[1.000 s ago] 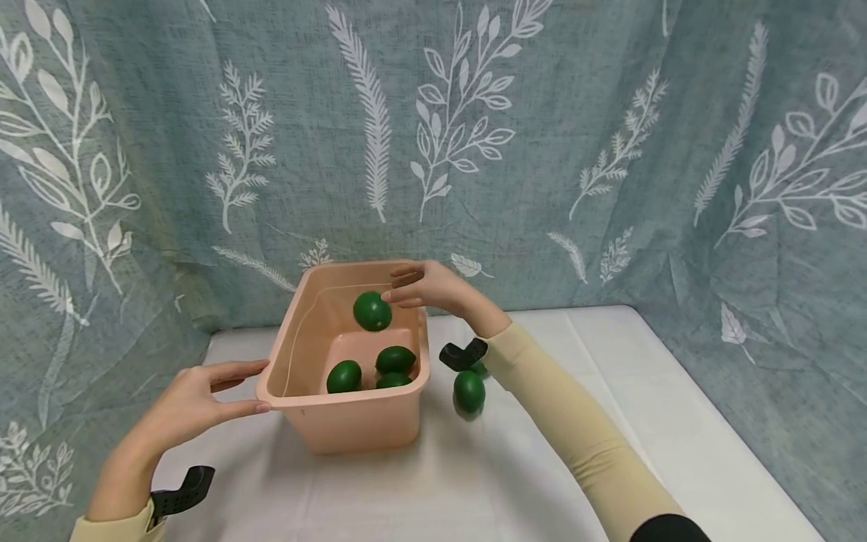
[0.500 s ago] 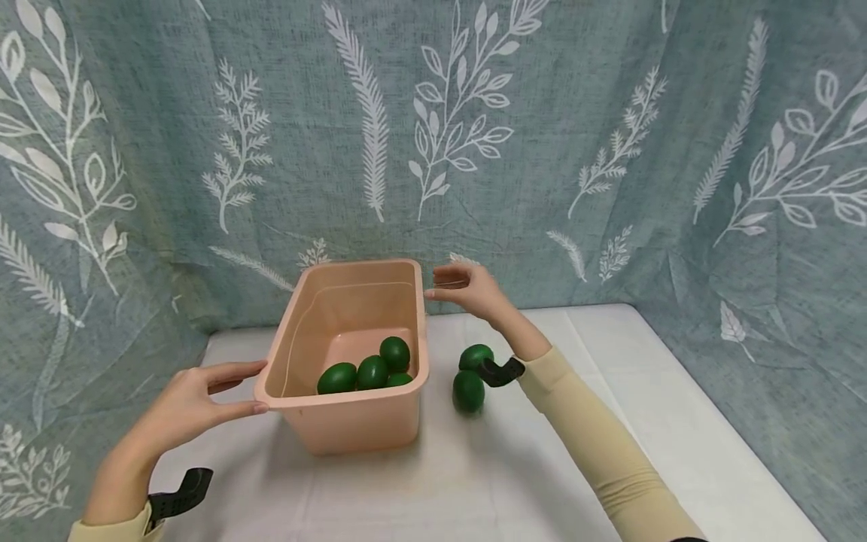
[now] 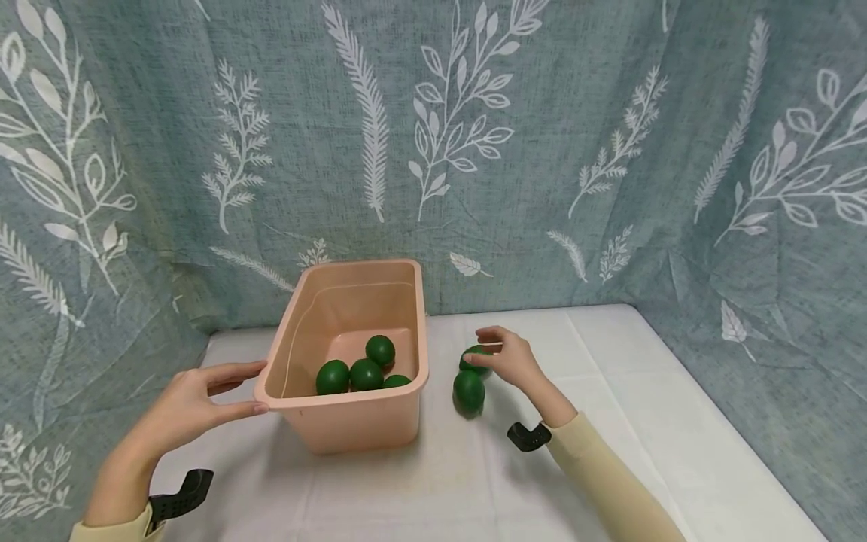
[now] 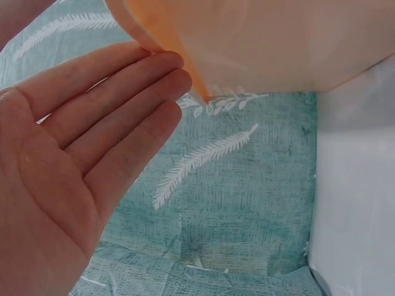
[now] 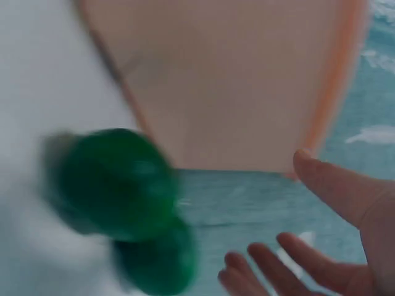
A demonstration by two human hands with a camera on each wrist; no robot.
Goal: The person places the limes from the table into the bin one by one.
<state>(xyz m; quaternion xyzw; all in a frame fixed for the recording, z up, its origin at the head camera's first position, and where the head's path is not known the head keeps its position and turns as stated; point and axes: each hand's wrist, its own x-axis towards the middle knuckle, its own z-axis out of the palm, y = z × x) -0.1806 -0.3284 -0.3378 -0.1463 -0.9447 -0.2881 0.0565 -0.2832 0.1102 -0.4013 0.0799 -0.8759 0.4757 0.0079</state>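
A pink plastic tub (image 3: 359,425) stands on the white table with several dark green oval fruits (image 3: 366,373) in it. Two more green fruits lie on the table right of the tub, a near one (image 3: 469,390) and a far one (image 3: 472,352). My right hand (image 3: 504,357) reaches over the far fruit, fingertips touching it. In the right wrist view the fingers (image 5: 321,185) are spread, apart from the blurred fruits (image 5: 114,182) beside the tub wall (image 5: 234,80). My left hand (image 3: 203,391) rests with straight fingers (image 4: 123,92) against the tub's left corner (image 4: 265,43).
A blue-green curtain (image 3: 609,150) with white leaf prints hangs close behind and at both sides. The white table (image 3: 643,391) extends to the right of the fruits and in front of the tub. Black wrist mounts (image 3: 179,493) sit on both forearms.
A green fruit left my right hand and now lies in the tub. That hand moved out to the right and down to the fruits on the table. The left hand stayed put.
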